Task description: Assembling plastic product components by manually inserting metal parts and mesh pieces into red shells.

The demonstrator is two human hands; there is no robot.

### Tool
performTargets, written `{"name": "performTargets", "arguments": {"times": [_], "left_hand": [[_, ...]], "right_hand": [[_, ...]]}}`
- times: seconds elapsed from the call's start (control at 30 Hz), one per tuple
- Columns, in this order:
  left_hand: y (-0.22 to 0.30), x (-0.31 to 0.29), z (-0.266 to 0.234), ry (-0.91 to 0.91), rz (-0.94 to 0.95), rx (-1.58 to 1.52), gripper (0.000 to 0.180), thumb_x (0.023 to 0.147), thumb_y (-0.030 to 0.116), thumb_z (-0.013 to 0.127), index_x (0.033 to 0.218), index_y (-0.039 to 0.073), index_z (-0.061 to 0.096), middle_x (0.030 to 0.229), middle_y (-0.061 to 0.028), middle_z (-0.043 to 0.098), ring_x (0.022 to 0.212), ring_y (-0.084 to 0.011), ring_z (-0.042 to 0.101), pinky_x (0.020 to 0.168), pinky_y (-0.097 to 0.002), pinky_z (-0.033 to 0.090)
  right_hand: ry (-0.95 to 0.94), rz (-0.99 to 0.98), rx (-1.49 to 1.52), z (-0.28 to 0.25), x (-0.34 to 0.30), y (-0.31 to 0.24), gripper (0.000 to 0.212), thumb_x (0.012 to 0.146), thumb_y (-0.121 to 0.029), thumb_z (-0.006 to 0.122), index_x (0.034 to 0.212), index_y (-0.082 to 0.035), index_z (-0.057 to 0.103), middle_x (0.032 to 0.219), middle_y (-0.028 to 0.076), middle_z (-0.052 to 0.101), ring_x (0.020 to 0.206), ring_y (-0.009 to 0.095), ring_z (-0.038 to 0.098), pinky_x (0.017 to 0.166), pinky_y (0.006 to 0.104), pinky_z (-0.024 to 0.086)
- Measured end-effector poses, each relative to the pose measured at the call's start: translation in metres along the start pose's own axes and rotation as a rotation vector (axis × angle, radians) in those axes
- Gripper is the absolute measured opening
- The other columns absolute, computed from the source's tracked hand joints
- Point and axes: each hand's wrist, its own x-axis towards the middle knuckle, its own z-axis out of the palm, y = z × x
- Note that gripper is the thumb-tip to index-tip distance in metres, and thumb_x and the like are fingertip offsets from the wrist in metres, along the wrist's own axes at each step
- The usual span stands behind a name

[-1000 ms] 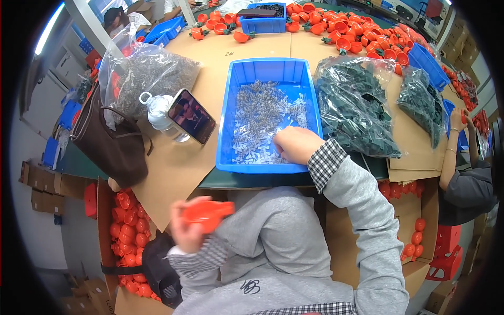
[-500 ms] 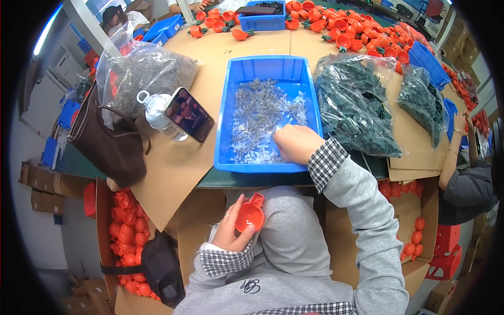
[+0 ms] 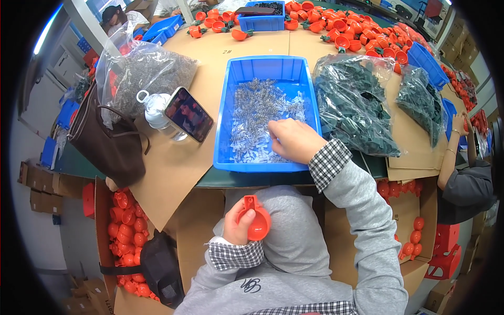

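Note:
My left hand (image 3: 236, 229) is closed around a small red plastic cup (image 3: 260, 227) over my lap. The cup's hollow side faces up, its slotted tab points away from me, and my thumb lies over the rim. Inside a blue plastic tray (image 3: 262, 168) on the table, my right hand (image 3: 295, 139) is closed with fingertips pinched together. Whatever is between those fingers cannot be made out. Beneath and beside it lie a heap of small metal springs (image 3: 255, 102) and many small whitish plastic pieces (image 3: 253, 153).
Right of the tray lies a clear bag of dark green parts (image 3: 354, 107). To the left are a phone (image 3: 189, 114) against a bottle (image 3: 156, 107), a brown bag (image 3: 107, 139) and a bag of springs (image 3: 152, 68). Red cups (image 3: 362, 31) pile up at the back; another person's arm (image 3: 452, 152) is at right.
My left hand has turned the red cup so its tab points straight away, and my thumb has shifted onto it. My right hand has moved slightly left and up within the tray.

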Motion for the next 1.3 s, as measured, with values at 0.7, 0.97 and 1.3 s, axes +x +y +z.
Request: {"name": "performTargets", "arguments": {"times": [0.7,0.97,1.3], "left_hand": [[0.014,0.031,0.081,0.016,0.379,0.164,0.040,0.088,0.018,0.044,0.120,-0.005,0.043,0.099,-0.0163,0.061,0.092,-0.0201,0.059,0.082,-0.0309,0.045],[0.006,0.031,0.085,0.012,0.392,0.152,0.033,0.088,0.017,0.047,0.114,-0.004,0.044,0.103,-0.0174,0.059,0.093,-0.0221,0.059,0.081,-0.0314,0.046],[0.010,0.029,0.084,0.010,0.405,0.202,0.032,0.088,0.017,0.047,0.114,-0.003,0.044,0.105,-0.0171,0.059,0.094,-0.0225,0.059,0.082,-0.0315,0.046]], "right_hand": [[-0.020,0.351,1.249,-0.056,-0.107,-0.044,0.014,0.086,-0.006,0.057,0.097,0.004,0.058,0.083,0.005,0.061,0.074,0.008,0.058,0.062,0.0209,0.047],[0.125,0.216,0.807,-0.047,-0.113,-0.046,0.007,0.079,-0.004,0.064,0.085,0.000,0.065,0.082,0.005,0.059,0.067,0.007,0.055,0.058,0.0205,0.045],[0.167,0.219,0.678,-0.041,-0.109,-0.050,0.008,0.076,-0.004,0.065,0.084,-0.003,0.065,0.080,0.005,0.057,0.064,0.011,0.055,0.057,0.0219,0.045]]}}
